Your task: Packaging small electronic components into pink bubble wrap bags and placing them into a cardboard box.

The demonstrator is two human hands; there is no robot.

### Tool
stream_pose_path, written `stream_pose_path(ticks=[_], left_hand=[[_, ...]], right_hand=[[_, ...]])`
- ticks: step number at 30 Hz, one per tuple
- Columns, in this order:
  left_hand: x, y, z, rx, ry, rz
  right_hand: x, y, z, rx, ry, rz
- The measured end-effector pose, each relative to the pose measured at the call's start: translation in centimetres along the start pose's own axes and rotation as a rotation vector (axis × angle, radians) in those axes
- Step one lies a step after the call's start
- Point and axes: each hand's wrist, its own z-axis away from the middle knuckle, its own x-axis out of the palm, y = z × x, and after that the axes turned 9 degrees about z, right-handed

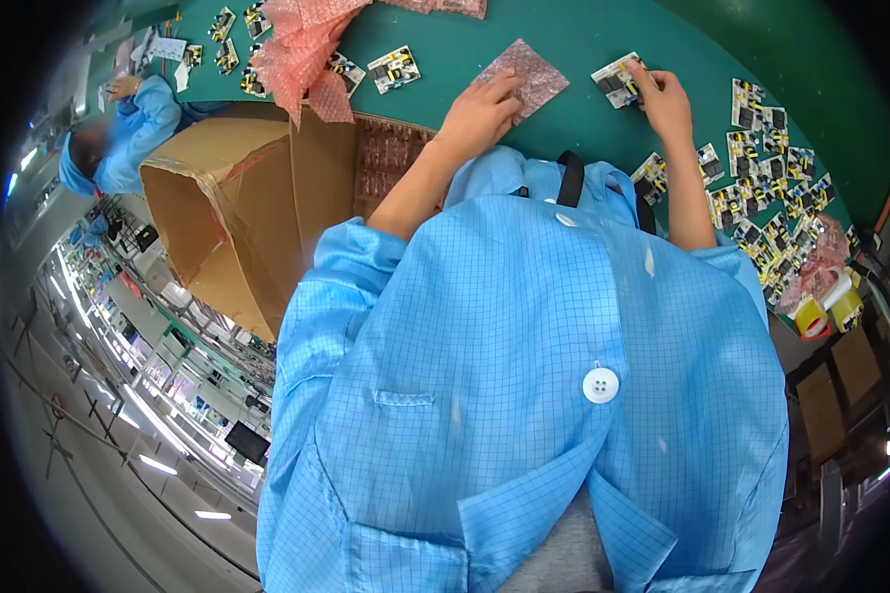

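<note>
My left hand has its fingers curled over the near-left edge of a pink bubble-wrap pouch on the green bench; its fingertips grip that edge. To the right, my right hand pinches a small circuit board by its right side, thumb and fingers closed on it. The board is white with black and yellow parts, apart from the pouch. Another circuit board lies on the bench left of the pouch.
Many circuit boards spread over the right of the bench, beside tape rolls. Loose pink bubble wrap lies at the left. Below it stands an open cardboard box, next to a carton of pink pouches. A co-worker sits far left.
</note>
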Motion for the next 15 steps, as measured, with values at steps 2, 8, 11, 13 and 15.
stream_pose_path(ticks=[2,8,11,13,15], left_hand=[[0.0,-0.2,-0.1,0.017,-0.032,-0.028],[1.6,1.2,-3.6,-0.22,0.179,0.098],[3.8,1.0,-4.8,-0.397,0.239,0.125],[4.7,0.7,-5.1,-0.463,0.313,0.017],[5.3,0.7,-5.2,-0.481,0.32,0.013]], right_hand=[[-0.5,0.8,-0.1,0.031,-0.133,-0.196],[-1.1,3.3,0.9,-0.069,-0.363,-0.442],[-1.1,3.0,1.4,-0.081,-0.425,-0.521],[-1.2,2.7,1.6,-0.066,-0.436,-0.514],[-1.0,3.0,1.3,-0.096,-0.444,-0.567]])
